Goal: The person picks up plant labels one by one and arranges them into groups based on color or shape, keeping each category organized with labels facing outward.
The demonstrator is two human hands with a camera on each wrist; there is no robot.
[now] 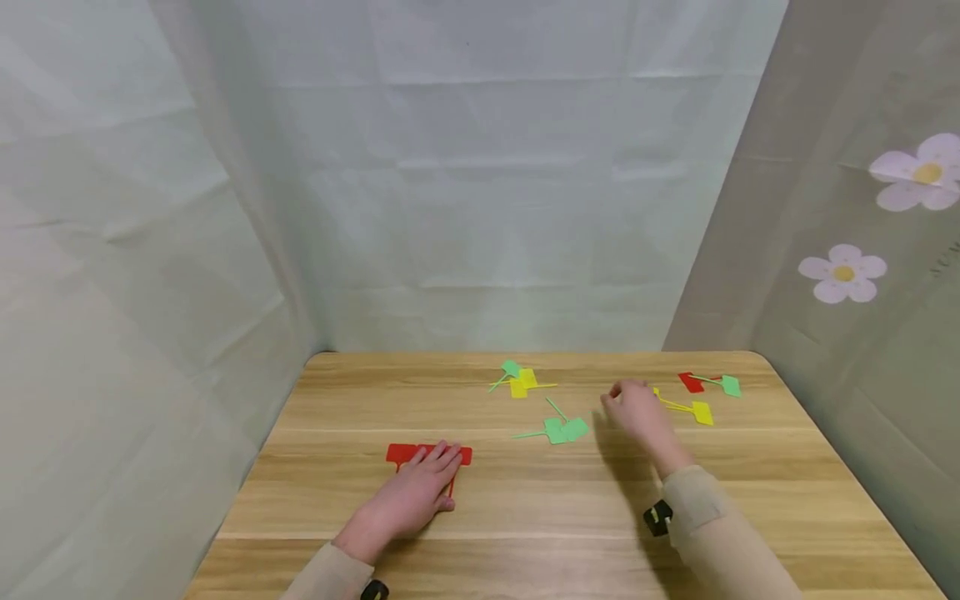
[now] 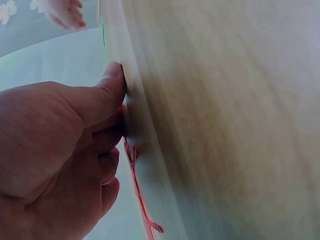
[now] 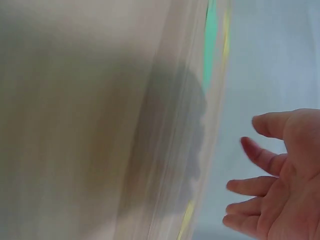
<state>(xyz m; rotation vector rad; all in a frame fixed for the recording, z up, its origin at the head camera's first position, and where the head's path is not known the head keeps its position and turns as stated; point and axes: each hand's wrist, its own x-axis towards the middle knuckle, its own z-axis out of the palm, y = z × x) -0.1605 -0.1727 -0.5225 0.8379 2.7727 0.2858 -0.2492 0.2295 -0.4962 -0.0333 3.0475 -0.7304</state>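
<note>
My left hand (image 1: 416,492) rests on a row of red cable-tie tags (image 1: 401,452), its fingers laid over their flat heads. Thin red tails run toward me beneath the palm. In the left wrist view the thumb and fingertips press at the table surface beside a red tail (image 2: 139,192). Above the table, my right hand (image 1: 637,412) hovers with loosely bent fingers and holds nothing. Two green tags (image 1: 556,431) lie overlapping to its left. Close on its other side are yellow tags (image 1: 702,413), partly hidden by the hand.
Toward the back edge lies a small group of yellow tags (image 1: 519,388) with a green tag (image 1: 511,368). At the back right, a red tag (image 1: 690,382) lies beside another green one (image 1: 731,386). Fabric walls (image 1: 480,208) enclose the wooden table (image 1: 540,533).
</note>
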